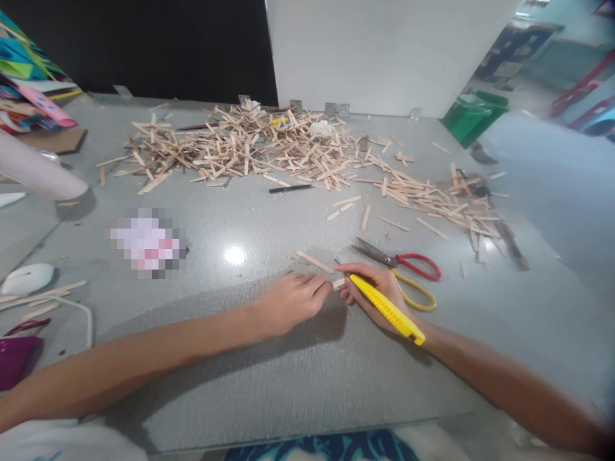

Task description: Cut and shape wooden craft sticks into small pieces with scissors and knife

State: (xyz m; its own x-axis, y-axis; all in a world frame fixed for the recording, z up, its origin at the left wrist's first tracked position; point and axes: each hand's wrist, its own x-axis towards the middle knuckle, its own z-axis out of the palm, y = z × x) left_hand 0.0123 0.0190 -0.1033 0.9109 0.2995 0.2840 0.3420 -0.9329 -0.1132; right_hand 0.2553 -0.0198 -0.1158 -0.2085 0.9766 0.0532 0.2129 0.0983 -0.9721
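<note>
My left hand (295,301) is closed in a pinch on one end of a short wooden craft stick (339,283), just above the table. My right hand (377,291) grips a yellow utility knife (387,308), its front end pointing toward the stick and its body slanting back over the palm. The stick's far end reaches my right fingers; I cannot tell whether the blade touches it. Another craft stick (314,261) lies just beyond my hands. Beside my right hand lie scissors (396,260) with one red and one yellow handle loop, blades slightly apart.
A big heap of craft sticks (240,150) spreads along the back, with more scattered sticks (432,198) at right. A black pen (291,189) lies before the heap. At left are a white mouse (27,279) and a pale roll (41,168). A green bin (473,118) stands beyond the table.
</note>
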